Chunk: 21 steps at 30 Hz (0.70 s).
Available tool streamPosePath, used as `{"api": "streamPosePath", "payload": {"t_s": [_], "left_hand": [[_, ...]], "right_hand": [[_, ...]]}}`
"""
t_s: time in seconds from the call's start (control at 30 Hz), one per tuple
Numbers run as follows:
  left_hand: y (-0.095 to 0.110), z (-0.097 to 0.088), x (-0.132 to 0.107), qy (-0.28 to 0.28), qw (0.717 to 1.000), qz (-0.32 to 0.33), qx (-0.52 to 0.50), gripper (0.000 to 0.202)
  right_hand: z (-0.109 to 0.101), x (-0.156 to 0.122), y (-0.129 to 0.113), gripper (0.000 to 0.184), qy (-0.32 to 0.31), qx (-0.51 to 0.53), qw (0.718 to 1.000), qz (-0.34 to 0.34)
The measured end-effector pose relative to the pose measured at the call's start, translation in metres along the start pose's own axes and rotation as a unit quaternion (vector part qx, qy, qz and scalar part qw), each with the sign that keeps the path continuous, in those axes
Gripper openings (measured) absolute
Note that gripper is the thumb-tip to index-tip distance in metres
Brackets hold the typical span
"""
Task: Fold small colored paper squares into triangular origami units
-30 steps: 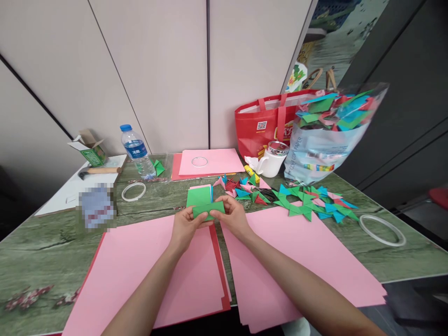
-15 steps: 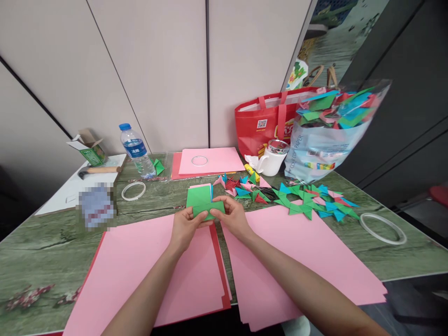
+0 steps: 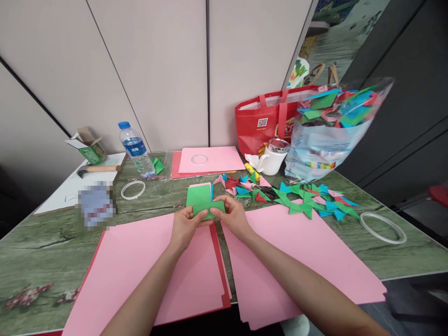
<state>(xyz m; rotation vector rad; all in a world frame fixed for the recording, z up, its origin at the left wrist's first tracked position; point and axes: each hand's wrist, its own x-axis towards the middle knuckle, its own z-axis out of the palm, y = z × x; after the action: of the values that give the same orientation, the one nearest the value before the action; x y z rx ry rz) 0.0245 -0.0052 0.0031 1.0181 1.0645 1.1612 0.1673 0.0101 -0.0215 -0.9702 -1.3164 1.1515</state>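
My left hand (image 3: 185, 226) and my right hand (image 3: 234, 217) both pinch a folded green paper strip (image 3: 208, 208) between thumbs and fingers, just above the table. Right behind it lies a small stack of square sheets with a green sheet (image 3: 199, 195) on top. Under my wrists lie large pink paper sheets (image 3: 154, 270), and another pink stack (image 3: 301, 261) spreads to the right.
Folded paper triangles (image 3: 308, 203) in green, blue, red and pink lie scattered to the right. A white mug (image 3: 271, 161), red bag (image 3: 266, 121), clear bag of folded pieces (image 3: 329, 135), water bottle (image 3: 135, 149), tape rings (image 3: 382, 227) and a hammer (image 3: 98, 170) stand around.
Both hands keep their pinch on the green strip in the same spot. Only the camera view has shifted very slightly.
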Motion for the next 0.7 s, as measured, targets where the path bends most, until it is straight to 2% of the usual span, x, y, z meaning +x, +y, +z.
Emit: {"api": "streamPosePath", "payload": {"t_s": [0.4,0.7], "left_hand": [[-0.0022,-0.0007,0.0011,-0.005,1.0,0.006,0.002,0.035],[-0.0055,-0.002,0.0018,-0.022,1.0,0.011,0.004,0.026]], "right_hand": [[0.0012,-0.0006,-0.0004,0.027,0.01,-0.015,1.0,0.009],[0.0003,-0.0005,-0.0001,0.025,0.027,-0.07,0.997,-0.007]]}}
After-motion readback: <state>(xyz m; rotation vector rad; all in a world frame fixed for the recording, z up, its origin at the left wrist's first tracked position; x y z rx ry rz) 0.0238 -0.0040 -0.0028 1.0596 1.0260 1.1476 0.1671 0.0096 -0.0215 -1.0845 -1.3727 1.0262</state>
